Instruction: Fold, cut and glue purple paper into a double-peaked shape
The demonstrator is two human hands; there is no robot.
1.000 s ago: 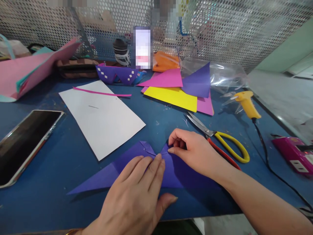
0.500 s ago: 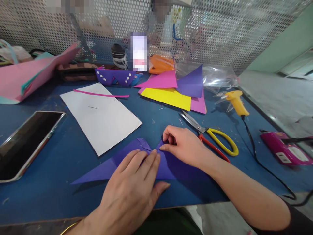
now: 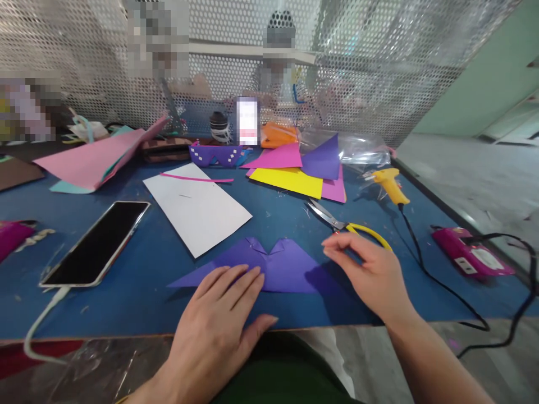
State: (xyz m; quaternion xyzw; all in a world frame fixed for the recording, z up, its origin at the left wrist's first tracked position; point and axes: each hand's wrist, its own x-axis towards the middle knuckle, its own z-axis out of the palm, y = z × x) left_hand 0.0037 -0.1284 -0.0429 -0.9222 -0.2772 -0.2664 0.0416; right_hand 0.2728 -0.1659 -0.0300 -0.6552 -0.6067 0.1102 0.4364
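Purple folded paper (image 3: 278, 269), a flat, wide, pointed shape, lies near the blue bench's (image 3: 138, 303) front edge. Left hand (image 3: 219, 331) presses flat on it, fingers spread. Right hand (image 3: 373, 275) hovers just beside its right tip, loosely open, holding nothing, over yellow-handled scissors (image 3: 337, 223).

The left hand (image 3: 219, 325) covers the near middle of the folded purple paper (image 3: 286, 266), and the right hand (image 3: 370, 272) hides the yellow handles of the scissors (image 3: 332, 220). At the desk (image 3: 138, 303)'s left edge a magenta object (image 3: 10, 238) is cut off by the frame. Beyond the mesh screen (image 3: 379, 67), the people and things at the far edge are blurred out.
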